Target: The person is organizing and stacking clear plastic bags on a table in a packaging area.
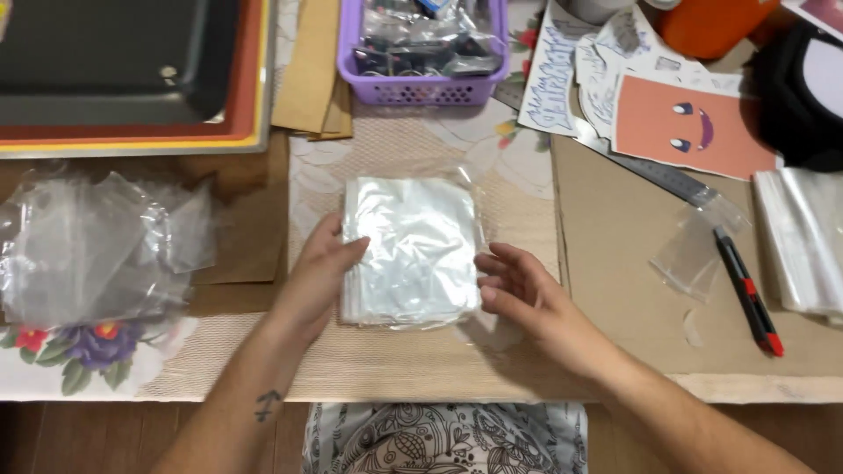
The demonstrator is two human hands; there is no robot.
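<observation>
Between your hands lies a square stack of clear, glossy plastic bags point(413, 250), crinkled and catching white glare. At nine o'clock, a loose heap of thin transparent plastic film point(92, 250) looks equally shiny. Beneath sits a beige woven mat point(386, 360), rough and matt. At three o'clock, flat brown cardboard point(615, 290) is dull, and a black-and-red plastic utility knife point(748, 294) looks smooth.

Lilac basket point(421, 88), salmon card point(694, 127) (smiling face), red-black knife point(748, 294).
</observation>
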